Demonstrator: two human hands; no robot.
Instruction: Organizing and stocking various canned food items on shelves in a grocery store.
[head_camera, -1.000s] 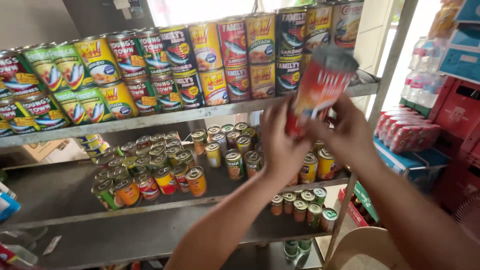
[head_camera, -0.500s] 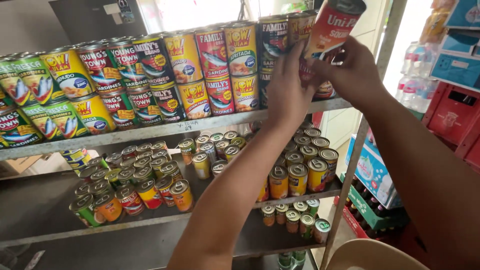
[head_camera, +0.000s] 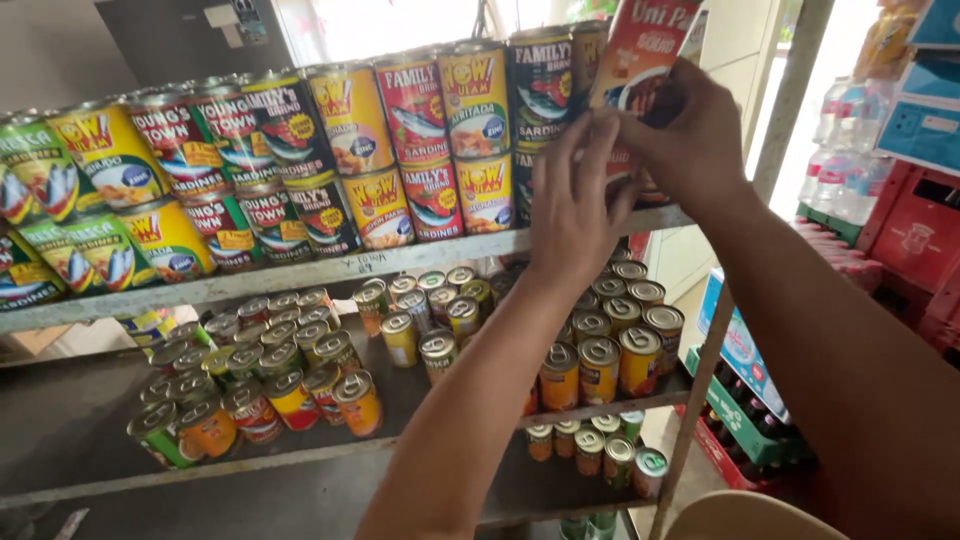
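Both hands are raised at the top shelf's right end: the right hand (head_camera: 690, 130) grips a red can (head_camera: 640, 55), seemingly steadied upright by the open left hand (head_camera: 575, 200), beside stacked cans (head_camera: 420, 150).

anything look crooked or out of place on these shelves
Nothing is spilled or dented. The one odd item is the red can at the top right, tilted in the right hand with the left hand against it, not in line with the stacked cans on the top shelf.
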